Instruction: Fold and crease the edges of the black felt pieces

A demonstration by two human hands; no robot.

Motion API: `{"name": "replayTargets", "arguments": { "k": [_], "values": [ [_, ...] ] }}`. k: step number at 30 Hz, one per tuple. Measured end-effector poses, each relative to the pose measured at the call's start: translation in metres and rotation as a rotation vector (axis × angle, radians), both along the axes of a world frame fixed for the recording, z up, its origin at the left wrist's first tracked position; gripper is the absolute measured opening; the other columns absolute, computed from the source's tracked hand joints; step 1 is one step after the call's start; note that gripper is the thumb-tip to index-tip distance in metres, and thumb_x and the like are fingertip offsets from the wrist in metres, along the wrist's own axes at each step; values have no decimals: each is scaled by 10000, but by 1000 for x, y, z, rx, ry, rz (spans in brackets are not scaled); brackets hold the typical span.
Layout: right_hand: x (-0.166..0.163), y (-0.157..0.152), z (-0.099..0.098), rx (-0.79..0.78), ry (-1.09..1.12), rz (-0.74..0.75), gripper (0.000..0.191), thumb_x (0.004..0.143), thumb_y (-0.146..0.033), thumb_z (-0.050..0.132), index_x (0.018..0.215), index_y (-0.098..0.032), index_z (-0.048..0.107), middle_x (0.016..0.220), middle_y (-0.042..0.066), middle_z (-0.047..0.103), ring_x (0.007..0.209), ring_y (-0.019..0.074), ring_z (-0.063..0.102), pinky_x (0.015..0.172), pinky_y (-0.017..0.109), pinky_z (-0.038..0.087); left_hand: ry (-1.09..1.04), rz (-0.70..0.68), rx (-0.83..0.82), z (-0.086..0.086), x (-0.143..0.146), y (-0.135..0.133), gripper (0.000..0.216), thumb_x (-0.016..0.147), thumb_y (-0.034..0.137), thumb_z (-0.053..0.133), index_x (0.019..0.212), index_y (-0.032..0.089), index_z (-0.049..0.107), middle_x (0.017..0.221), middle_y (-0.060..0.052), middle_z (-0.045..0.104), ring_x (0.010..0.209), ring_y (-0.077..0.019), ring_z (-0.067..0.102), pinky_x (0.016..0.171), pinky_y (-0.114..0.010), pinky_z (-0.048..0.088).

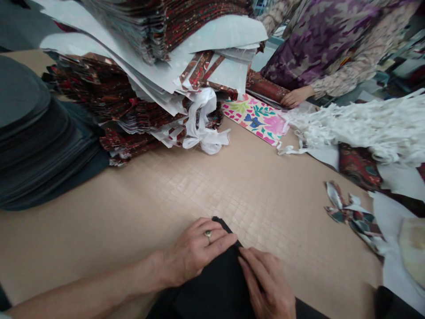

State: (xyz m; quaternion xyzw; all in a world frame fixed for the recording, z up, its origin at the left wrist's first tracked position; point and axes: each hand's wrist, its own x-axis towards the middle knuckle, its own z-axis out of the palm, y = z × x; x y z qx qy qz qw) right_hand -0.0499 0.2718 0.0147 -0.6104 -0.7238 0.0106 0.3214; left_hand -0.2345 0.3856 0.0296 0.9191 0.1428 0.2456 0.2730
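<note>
A piece of black fabric (212, 285) lies at the near edge of the brown paper-covered table (172, 190). My left hand (195, 250), with a ring on one finger, rests flat on the fabric's upper left part, fingers stretched out. My right hand (267, 283) lies flat on the fabric just to the right, its fingertips close to those of the left. Neither hand grips anything.
A stack of dark grey fabric pieces (36, 141) sits at the left. Piles of patterned red cloth and white paper (149, 66) fill the back. White strips (361, 124), a floral piece (257, 117) and scraps (352, 217) lie right. Another person's hand (295, 96) rests at the far edge.
</note>
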Motion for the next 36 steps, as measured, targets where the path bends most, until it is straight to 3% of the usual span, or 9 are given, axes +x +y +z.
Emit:
{"name": "replayTargets", "arguments": {
  "k": [7,11,18,23,28,32,36],
  "values": [
    [13,-26,-6,18,1,9,485,797,-55,542,1252,-217,496,891,88,619,780,180,597,641,304,478,115,-53,109,1,0,8,325,932,98,319,1238,91,427,1081,-96,602,1042,-192,502,933,-337,395],
    [16,-32,-9,-2,6,-31,469,853,-99,459,1295,-255,451,913,93,632,790,199,605,662,343,473,190,-84,165,13,0,8,361,928,107,261,1242,106,439,1109,-113,591,1045,-208,507,905,-359,417],
    [18,-34,-7,-25,-84,81,475,882,-106,400,1347,-194,372,922,110,643,810,195,596,678,336,464,354,-94,196,22,8,4,402,840,78,352,1234,98,432,1093,-121,573,1011,-242,499,869,-377,407],
    [23,-37,-7,-74,-55,78,434,888,-104,371,1310,-194,422,959,109,632,812,184,583,688,335,453,438,-99,232,23,13,-1,411,796,132,447,1206,148,468,1093,-116,555,1014,-267,484,927,-433,354],
    [34,-42,-2,-92,-159,147,383,872,-109,399,1241,-146,493,955,108,629,811,176,574,681,310,452,489,-29,321,21,20,-14,413,764,74,421,1171,94,491,1128,-140,544,1074,-284,456,964,-432,323],
    [32,-49,0,-94,-138,63,374,903,-123,311,1214,-164,516,952,97,633,834,175,569,717,334,439,510,-20,313,24,24,-25,517,723,48,413,1236,110,432,1156,-138,530,1073,-269,470,928,-393,361],
    [33,-53,1,-25,-112,26,327,892,-121,360,1156,-162,550,941,93,629,810,170,566,698,333,434,519,-52,315,26,29,-31,534,713,90,466,1242,160,436,1173,-134,528,1108,-293,452,947,-448,342]
  ]
}}
